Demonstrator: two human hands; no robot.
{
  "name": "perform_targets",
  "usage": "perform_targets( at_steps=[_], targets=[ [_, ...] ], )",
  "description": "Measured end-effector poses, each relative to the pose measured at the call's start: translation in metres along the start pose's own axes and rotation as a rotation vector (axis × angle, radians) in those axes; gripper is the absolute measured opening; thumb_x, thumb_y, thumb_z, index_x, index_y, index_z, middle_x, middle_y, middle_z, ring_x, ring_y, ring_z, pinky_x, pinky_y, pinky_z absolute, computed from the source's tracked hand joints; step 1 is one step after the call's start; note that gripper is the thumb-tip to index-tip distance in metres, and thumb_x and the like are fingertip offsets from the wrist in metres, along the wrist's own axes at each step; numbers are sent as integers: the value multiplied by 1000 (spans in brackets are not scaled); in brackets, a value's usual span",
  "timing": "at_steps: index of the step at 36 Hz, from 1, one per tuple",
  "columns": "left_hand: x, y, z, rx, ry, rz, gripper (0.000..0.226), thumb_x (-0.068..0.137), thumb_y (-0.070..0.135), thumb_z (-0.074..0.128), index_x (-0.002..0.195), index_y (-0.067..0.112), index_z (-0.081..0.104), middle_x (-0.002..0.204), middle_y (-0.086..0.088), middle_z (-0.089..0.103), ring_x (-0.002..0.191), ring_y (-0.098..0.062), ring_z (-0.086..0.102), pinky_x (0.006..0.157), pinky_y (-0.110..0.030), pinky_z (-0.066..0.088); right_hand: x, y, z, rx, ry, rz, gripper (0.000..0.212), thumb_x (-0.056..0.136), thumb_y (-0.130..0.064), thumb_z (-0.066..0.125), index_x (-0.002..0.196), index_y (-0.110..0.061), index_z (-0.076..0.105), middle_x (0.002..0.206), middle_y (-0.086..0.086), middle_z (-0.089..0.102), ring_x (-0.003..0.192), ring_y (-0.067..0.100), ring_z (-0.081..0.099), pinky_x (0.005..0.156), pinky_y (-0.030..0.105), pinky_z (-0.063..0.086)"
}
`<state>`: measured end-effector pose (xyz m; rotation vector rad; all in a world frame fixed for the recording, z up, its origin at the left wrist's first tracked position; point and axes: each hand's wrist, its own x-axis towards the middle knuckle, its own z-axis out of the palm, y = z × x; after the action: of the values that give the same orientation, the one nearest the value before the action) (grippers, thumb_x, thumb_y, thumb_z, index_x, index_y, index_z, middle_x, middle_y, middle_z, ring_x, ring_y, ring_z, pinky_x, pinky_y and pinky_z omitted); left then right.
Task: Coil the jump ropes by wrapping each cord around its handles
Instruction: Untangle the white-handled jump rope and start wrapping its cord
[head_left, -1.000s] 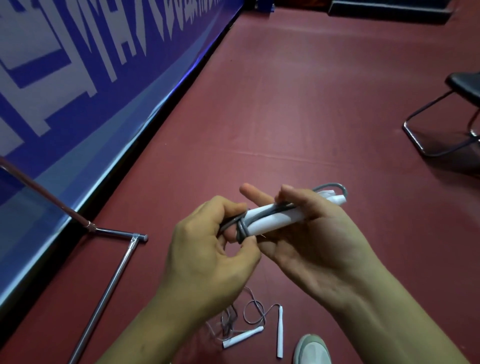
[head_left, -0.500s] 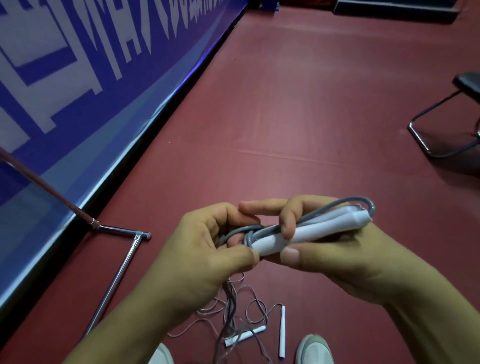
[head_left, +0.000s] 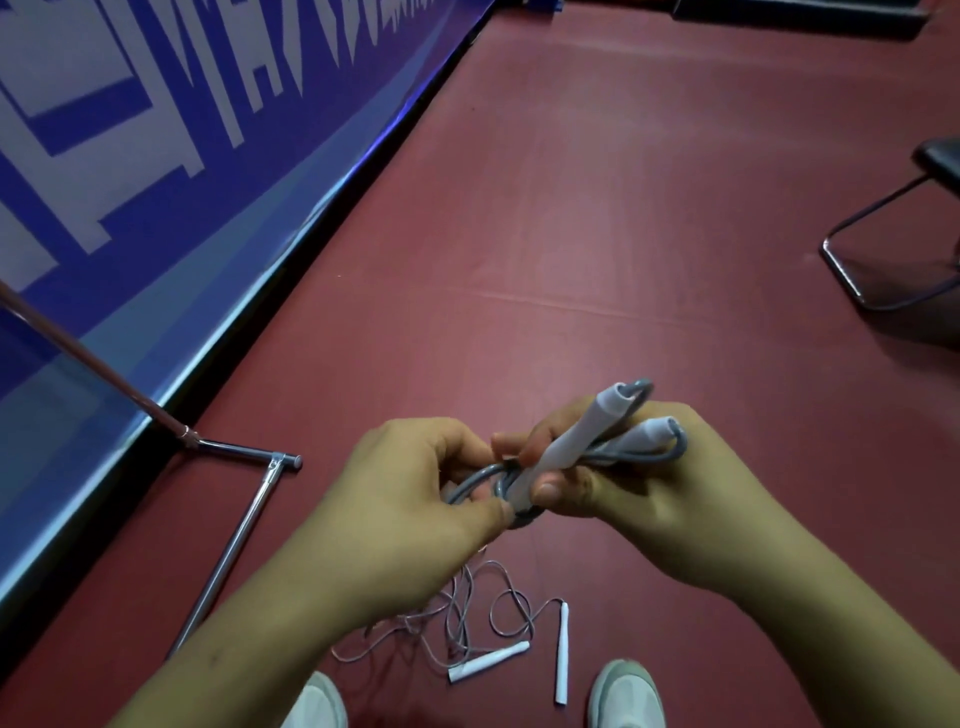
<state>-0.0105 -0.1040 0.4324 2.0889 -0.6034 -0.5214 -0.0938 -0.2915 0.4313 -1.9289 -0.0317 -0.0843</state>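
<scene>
- Right grip (head_left: 654, 499): fingers and thumb curled round the pair of white handles (head_left: 574, 444), thumb tip pressed on the near one. The handles lie side by side, tilted, with their cord ends pointing up and away from the person.
- Left grip (head_left: 405, 499): thumb and fingers closed in a pinch on the grey cord (head_left: 470, 482) at the handles' lower end. Fingertips are partly hidden behind the cord loop.
- Held rope: the cord leaves each handle tip in a short bend, runs down alongside the handles and loops round their lower end between the two grips. How many turns are on cannot be told. Handles are smooth, matt and rounded, flaring slightly at the tips; the cord is thick, round and rubbery-looking.
- Second jump rope (head_left: 488, 662): on the floor below the hands, uncoiled. Its thin pale cord lies in loose tangled loops, partly hidden by the left forearm. Its two slim white handles lie apart, one slanted, one nearly straight up the frame.
- Shoes (head_left: 626, 693): light-coloured toes at the bottom edge, either side of the floor rope.
- Floor (head_left: 571, 208): dark red matting, faintly textured, with one seam across it.
- Metal stand (head_left: 234, 551): shiny tubular foot on the left, well apart from the ropes.
- Banner (head_left: 156, 156): glossy blue with white lettering, along the left wall.
- Chair (head_left: 883, 249): black seat on a bent tube frame, far right.
</scene>
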Motion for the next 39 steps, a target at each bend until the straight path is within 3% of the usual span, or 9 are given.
perform_targets(
  at_steps=[2, 7, 14, 18, 22, 26, 29, 33, 39],
  targets=[
    [-1, 0, 3, 75, 90, 26, 12, 76, 16, 83, 76, 24, 74, 65, 12, 72, 52, -5, 64, 49, -25, 50, 1, 3, 6, -67, 22, -14, 11, 84, -23, 74, 88, -13, 77, 100, -3, 78, 109, 4, 69, 89, 24, 54],
    [-5, -7, 14, 249, 269, 236, 11, 77, 19, 79, 70, 24, 72, 54, 10, 60, 51, -12, 55, 46, -28, 43, 3, 6, 14, -169, 172, -96, 12, 84, -25, 75, 88, -14, 77, 89, -6, 76, 84, 7, 73, 72, 24, 55],
    [-7, -18, 20, 313, 352, 474, 11, 86, 24, 69, 76, 19, 70, 64, 6, 52, 55, -17, 49, 51, -38, 43, 0, 2, 21, 192, 300, 35, 16, 81, -21, 81, 89, -9, 75, 86, 18, 75, 82, 44, 70, 72, 59, 57],
    [-9, -15, 21, 305, 377, 465, 15, 83, 36, 76, 87, 22, 77, 67, 7, 53, 55, -13, 48, 53, -33, 44, 0, -5, 22, 385, 329, 105, 19, 80, -11, 76, 92, 2, 70, 91, 18, 77, 89, 31, 77, 74, 47, 64],
    [-9, -17, 16, 265, 439, 457, 18, 86, 37, 74, 83, 20, 79, 63, 4, 57, 55, -13, 54, 53, -35, 44, -2, -2, 24, 364, 319, 69, 10, 83, -15, 73, 91, -9, 75, 96, 17, 77, 94, 34, 76, 81, 54, 62],
    [-16, -12, 24, 270, 437, 450, 27, 78, 39, 79, 95, 18, 79, 67, 5, 54, 53, -12, 48, 51, -31, 43, -4, -1, 27, 318, 333, 29, 11, 86, -17, 71, 93, -10, 76, 105, 10, 78, 101, 29, 75, 86, 52, 61],
    [-16, -14, 30, 308, 456, 511, 38, 82, 29, 77, 113, 8, 75, 76, 1, 53, 55, -19, 48, 48, -39, 47, -3, -1, 30, 403, 337, 20, 11, 87, -18, 71, 94, -9, 73, 107, 14, 77, 103, 32, 74, 86, 53, 61],
    [-14, -14, 26, 376, 509, 587, 25, 90, 15, 70, 112, 4, 74, 78, -3, 53, 60, -24, 52, 51, -41, 48, -2, -4, 34, 527, 312, 50, 17, 84, -27, 71, 91, -12, 72, 110, 18, 75, 108, 33, 72, 85, 51, 61],
    [-13, -17, 18, 392, 526, 603, 30, 89, 13, 72, 119, 7, 72, 82, -5, 56, 61, -27, 56, 50, -42, 49, 4, -9, 37, 578, 279, 76, 9, 85, -32, 72, 88, -23, 71, 103, 14, 77, 110, 30, 72, 84, 51, 61]
  ],
)
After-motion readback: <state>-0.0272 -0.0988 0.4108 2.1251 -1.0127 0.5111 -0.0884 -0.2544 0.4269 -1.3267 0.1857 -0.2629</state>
